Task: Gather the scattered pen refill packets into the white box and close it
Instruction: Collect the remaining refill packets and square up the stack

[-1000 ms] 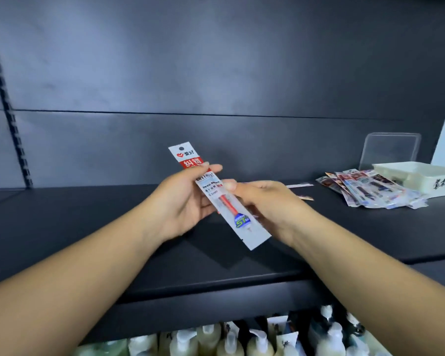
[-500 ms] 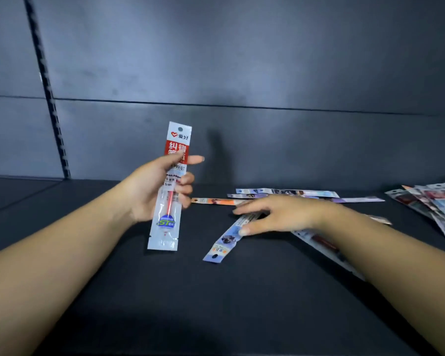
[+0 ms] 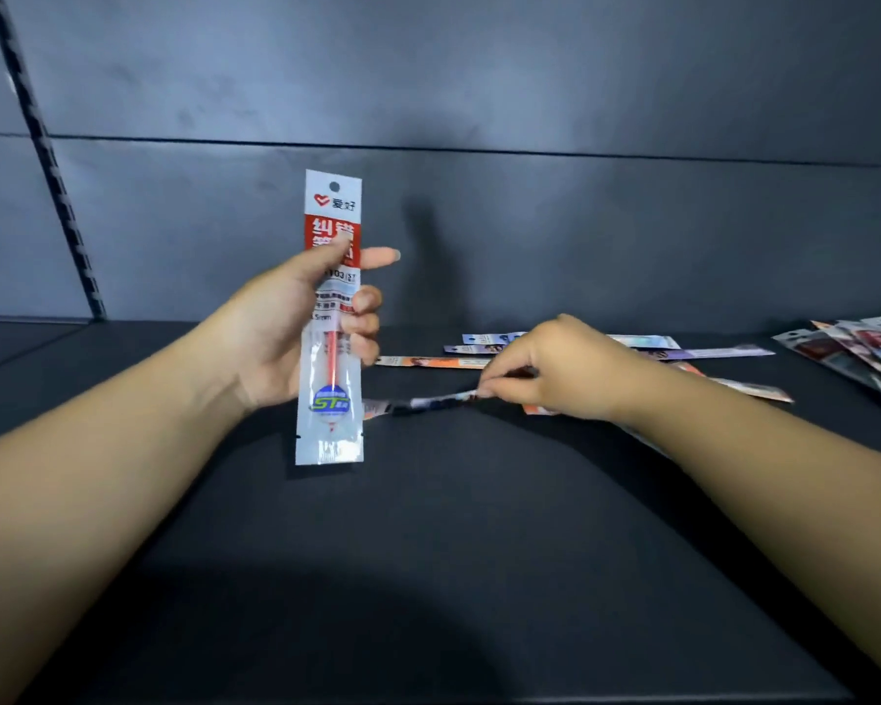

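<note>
A refill packet (image 3: 332, 318) stands upright in the left hand (image 3: 296, 328), its long axis vertical, thumb across the front and the lower fingers curled round its right edge, the forefinger sticking out straight. Just right of it, a second packet (image 3: 418, 404) lies along the shelf (image 3: 428, 552), long axis running left to right. The right hand (image 3: 555, 374) pinches that packet's right end between thumb and fingertips (image 3: 487, 391); the free end points toward the left hand and seems to pass behind the upright packet. The right hand is clearly the nearer to the flat packet, so the lift falls to it.

More packets (image 3: 631, 348) lie loose behind and under the right hand, some hidden by the wrist. A fanned heap (image 3: 860, 348) sits at the far right edge. The white box is not in view; judging by the spread, most of the gathering remains.
</note>
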